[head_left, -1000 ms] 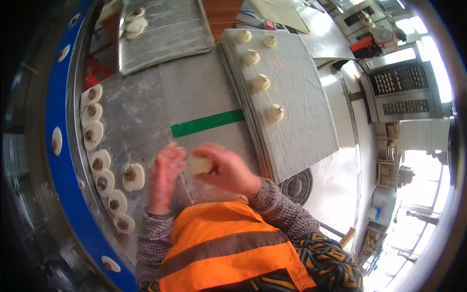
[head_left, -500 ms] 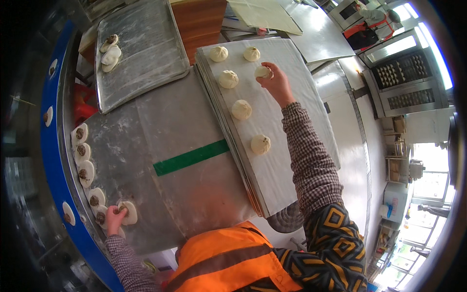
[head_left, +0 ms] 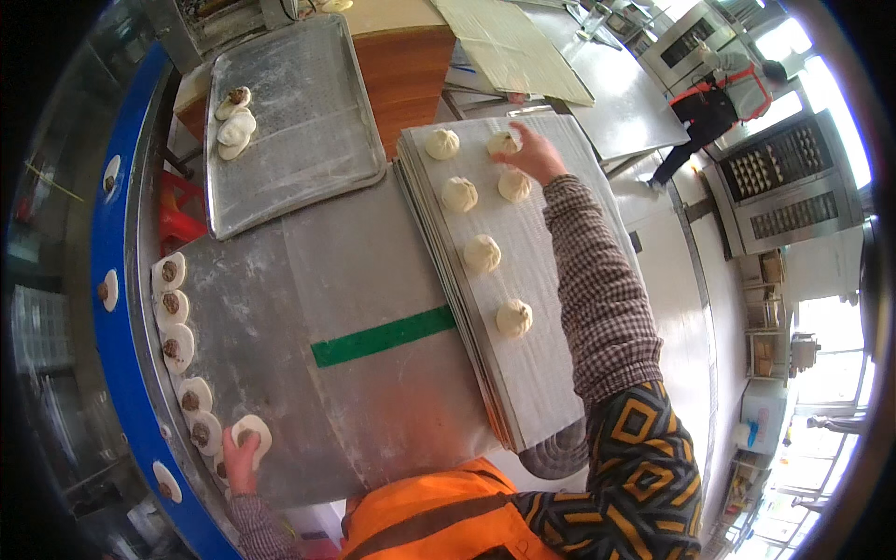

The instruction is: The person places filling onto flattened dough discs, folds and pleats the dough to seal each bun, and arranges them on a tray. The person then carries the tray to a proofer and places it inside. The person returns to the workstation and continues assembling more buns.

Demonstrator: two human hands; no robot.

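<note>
At the lower left, my left hand (head_left: 241, 459) grips the edge of a flat dough round with dark filling (head_left: 253, 435); its thumb lies over the dough. Beside it, several more filled dough rounds (head_left: 175, 349) line the table's left edge. My right hand (head_left: 538, 155) reaches over the paper-lined tray stack (head_left: 560, 373), its thumb and fingers around a pleated bun (head_left: 503, 143) in the far row. Just nearer, under that hand, sits another bun (head_left: 514, 185). Several other pleated buns (head_left: 483, 253) stand to the left and nearer on the same sheet.
A floured metal tray (head_left: 289, 121) at the back left bears a few dough pieces (head_left: 236, 129). Along the left, a blue-edged conveyor (head_left: 121, 359) carries filled rounds. Green tape (head_left: 383, 336) crosses the steel table (head_left: 327, 243). Another person (head_left: 714, 103) is far right, near a rack (head_left: 770, 154).
My right hand has let go of its bun, set down on the sheet, and moved to the bun beyond it. My left hand has lifted the dough round's edge. The whole view has shifted.
</note>
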